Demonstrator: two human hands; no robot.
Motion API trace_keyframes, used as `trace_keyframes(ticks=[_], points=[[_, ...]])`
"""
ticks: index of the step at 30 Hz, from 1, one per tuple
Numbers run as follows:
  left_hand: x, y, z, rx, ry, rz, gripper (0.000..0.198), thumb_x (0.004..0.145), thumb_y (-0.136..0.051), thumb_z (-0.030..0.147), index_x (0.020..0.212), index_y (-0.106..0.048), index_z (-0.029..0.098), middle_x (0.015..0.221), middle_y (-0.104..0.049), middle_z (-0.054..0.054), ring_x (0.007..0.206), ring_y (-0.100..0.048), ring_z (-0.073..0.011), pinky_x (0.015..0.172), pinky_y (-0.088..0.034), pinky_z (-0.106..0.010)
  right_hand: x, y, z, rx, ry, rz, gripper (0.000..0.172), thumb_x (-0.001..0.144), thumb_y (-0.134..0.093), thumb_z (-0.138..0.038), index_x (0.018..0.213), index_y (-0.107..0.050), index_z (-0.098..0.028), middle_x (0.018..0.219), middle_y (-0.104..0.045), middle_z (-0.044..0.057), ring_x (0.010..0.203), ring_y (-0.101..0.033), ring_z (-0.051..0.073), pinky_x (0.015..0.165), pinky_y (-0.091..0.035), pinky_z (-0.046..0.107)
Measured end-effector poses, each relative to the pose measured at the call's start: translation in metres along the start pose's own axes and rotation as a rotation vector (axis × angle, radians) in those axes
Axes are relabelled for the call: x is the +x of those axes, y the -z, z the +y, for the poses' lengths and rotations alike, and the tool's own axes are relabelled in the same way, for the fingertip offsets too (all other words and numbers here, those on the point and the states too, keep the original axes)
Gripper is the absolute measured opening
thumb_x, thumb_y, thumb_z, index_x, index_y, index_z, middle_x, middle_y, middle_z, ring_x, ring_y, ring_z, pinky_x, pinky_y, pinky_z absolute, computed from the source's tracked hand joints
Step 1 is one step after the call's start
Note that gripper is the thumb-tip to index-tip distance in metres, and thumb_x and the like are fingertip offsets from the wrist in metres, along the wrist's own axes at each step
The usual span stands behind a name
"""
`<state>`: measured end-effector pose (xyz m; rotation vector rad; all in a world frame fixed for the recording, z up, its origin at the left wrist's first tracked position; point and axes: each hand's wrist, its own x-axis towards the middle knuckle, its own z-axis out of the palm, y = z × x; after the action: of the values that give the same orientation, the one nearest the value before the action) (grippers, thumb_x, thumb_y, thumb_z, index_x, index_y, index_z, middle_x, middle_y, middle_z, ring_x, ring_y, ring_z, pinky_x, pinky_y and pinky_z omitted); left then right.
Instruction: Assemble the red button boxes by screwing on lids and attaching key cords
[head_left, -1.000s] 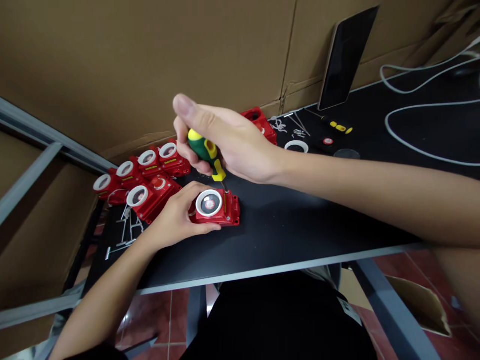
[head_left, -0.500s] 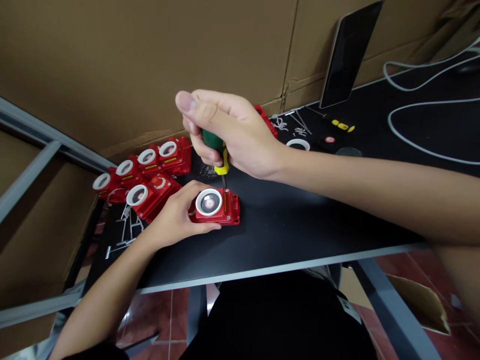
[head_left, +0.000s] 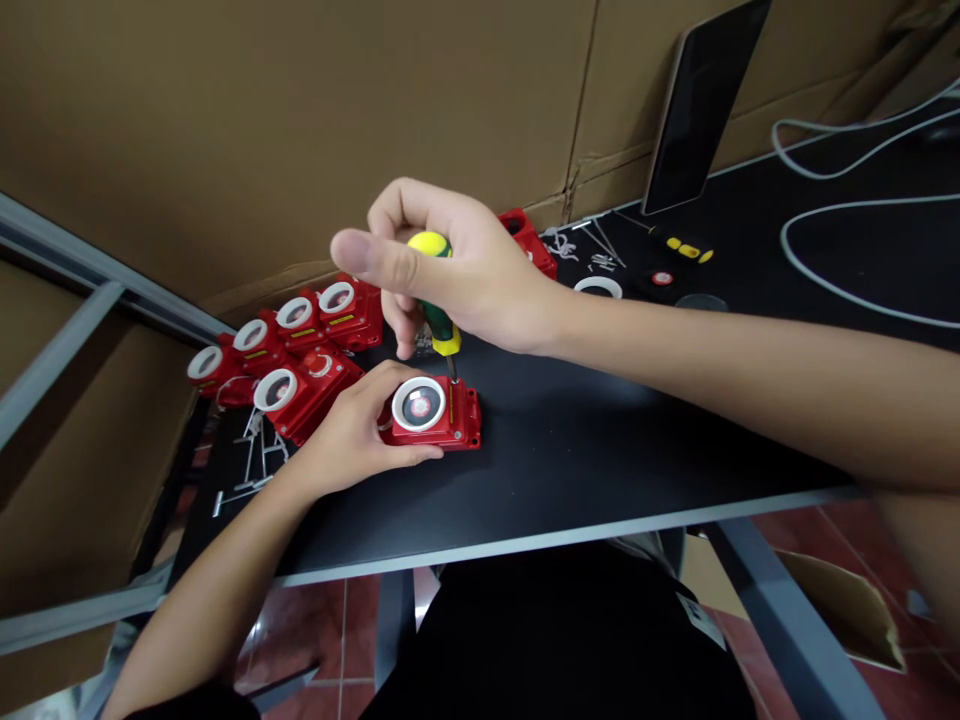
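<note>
My left hand (head_left: 367, 425) grips a red box (head_left: 465, 425) from its left side, thumb along the near edge and fingers over the far one. The box lies on the black table and has a white-ringed round window and corner screws. Over it, my right hand (head_left: 450, 265) holds a screwdriver (head_left: 437, 318) with a green and yellow handle, its grip loose and the thumb stretched out to the left. The screwdriver stands nearly upright, its tip at the screw in the box's far right corner. My palm and fingers hide part of the handle.
Several similar red boxes (head_left: 349, 325) stand at the left, beside metal T-shaped pieces (head_left: 251, 470). Farther right lie a white ring (head_left: 598, 287), another screwdriver (head_left: 686, 248) and small screws (head_left: 602, 262). A dark flat panel (head_left: 701, 110) leans on the cardboard, near a grey cable (head_left: 791, 250).
My right fingers have loosened and turned about the screwdriver handle, so its yellow end now shows. The screwdriver's tip stays at the same corner, and my left hand and the box keep their place.
</note>
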<state>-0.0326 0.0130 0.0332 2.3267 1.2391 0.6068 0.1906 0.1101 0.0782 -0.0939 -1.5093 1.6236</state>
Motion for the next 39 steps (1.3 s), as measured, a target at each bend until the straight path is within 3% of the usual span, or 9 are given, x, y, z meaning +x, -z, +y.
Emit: trace_keyframes(ticks=[5, 11, 16, 22, 27, 30, 33, 39], points=[[0.000, -0.001, -0.001, -0.007, 0.000, -0.005, 0.067, 0.090, -0.102, 0.061, 0.138, -0.072, 0.026, 0.128, -0.078, -0.006, 0.111, -0.078, -0.0263, 0.105, -0.065, -0.040, -0.001, 0.000, 0.001, 0.002, 0.013, 0.014, 0.071, 0.085, -0.102, -0.070, 0.087, -0.049, -0.024, 0.075, -0.068, -0.004, 0.068, -0.073, 0.013, 0.061, -0.056, 0.023], [0.001, -0.001, 0.001, -0.018, -0.002, -0.008, 0.066, 0.091, -0.101, 0.061, 0.139, -0.071, 0.025, 0.128, -0.078, -0.006, 0.112, -0.078, -0.0269, 0.107, -0.064, -0.042, 0.001, 0.001, -0.003, -0.162, 0.076, 0.020, 0.068, 0.088, -0.101, -0.069, 0.080, -0.055, -0.020, 0.076, -0.059, -0.004, 0.071, -0.062, 0.008, 0.061, -0.047, 0.019], [0.001, -0.002, 0.001, -0.008, -0.001, -0.002, 0.068, 0.090, -0.103, 0.059, 0.139, -0.071, 0.026, 0.130, -0.078, -0.006, 0.115, -0.079, -0.0279, 0.108, -0.064, -0.042, 0.001, 0.003, 0.001, -0.154, 0.100, -0.035, 0.067, 0.089, -0.097, -0.076, 0.088, -0.062, -0.018, 0.082, -0.065, -0.003, 0.069, -0.061, 0.008, 0.058, -0.045, 0.020], [0.000, -0.002, 0.000, -0.001, 0.023, -0.005, 0.068, 0.089, -0.103, 0.060, 0.139, -0.071, 0.025, 0.128, -0.079, -0.007, 0.114, -0.079, -0.0288, 0.108, -0.065, -0.044, -0.001, 0.001, 0.009, -0.036, 0.110, -0.062, 0.073, 0.080, -0.102, -0.078, 0.093, -0.060, -0.020, 0.081, -0.064, -0.005, 0.065, -0.063, 0.008, 0.058, -0.051, 0.021], [0.000, -0.001, 0.003, -0.003, 0.015, 0.002, 0.068, 0.090, -0.102, 0.060, 0.139, -0.071, 0.025, 0.130, -0.078, -0.007, 0.114, -0.078, -0.0287, 0.107, -0.065, -0.043, -0.001, -0.003, 0.021, 0.064, 0.157, 0.017, 0.075, 0.079, -0.100, -0.081, 0.100, -0.059, -0.022, 0.087, -0.068, -0.004, 0.077, -0.072, 0.011, 0.072, -0.062, 0.023], [0.001, -0.002, 0.004, 0.004, 0.013, -0.001, 0.067, 0.090, -0.101, 0.061, 0.138, -0.071, 0.024, 0.131, -0.078, -0.008, 0.116, -0.078, -0.0295, 0.108, -0.065, -0.043, -0.002, -0.005, 0.024, 0.097, 0.131, 0.082, 0.075, 0.072, -0.109, -0.074, 0.103, -0.062, -0.023, 0.091, -0.069, -0.004, 0.080, -0.071, 0.012, 0.076, -0.064, 0.024], [0.001, -0.003, 0.004, 0.009, 0.027, -0.005, 0.067, 0.091, -0.100, 0.064, 0.137, -0.072, 0.024, 0.132, -0.078, -0.009, 0.117, -0.078, -0.0311, 0.109, -0.066, -0.045, -0.003, -0.007, 0.022, 0.097, 0.054, 0.135, 0.074, 0.068, -0.115, -0.062, 0.105, -0.064, -0.023, 0.094, -0.070, -0.004, 0.077, -0.068, 0.012, 0.070, -0.062, 0.024], [0.000, -0.004, 0.004, 0.014, 0.058, -0.017, 0.068, 0.092, -0.096, 0.069, 0.137, -0.072, 0.024, 0.130, -0.079, -0.010, 0.117, -0.079, -0.0323, 0.111, -0.066, -0.047, -0.006, -0.012, 0.019, 0.107, 0.013, 0.131, 0.067, 0.073, -0.113, -0.057, 0.107, -0.066, -0.021, 0.093, -0.070, -0.003, 0.078, -0.067, 0.012, 0.064, -0.058, 0.022]])
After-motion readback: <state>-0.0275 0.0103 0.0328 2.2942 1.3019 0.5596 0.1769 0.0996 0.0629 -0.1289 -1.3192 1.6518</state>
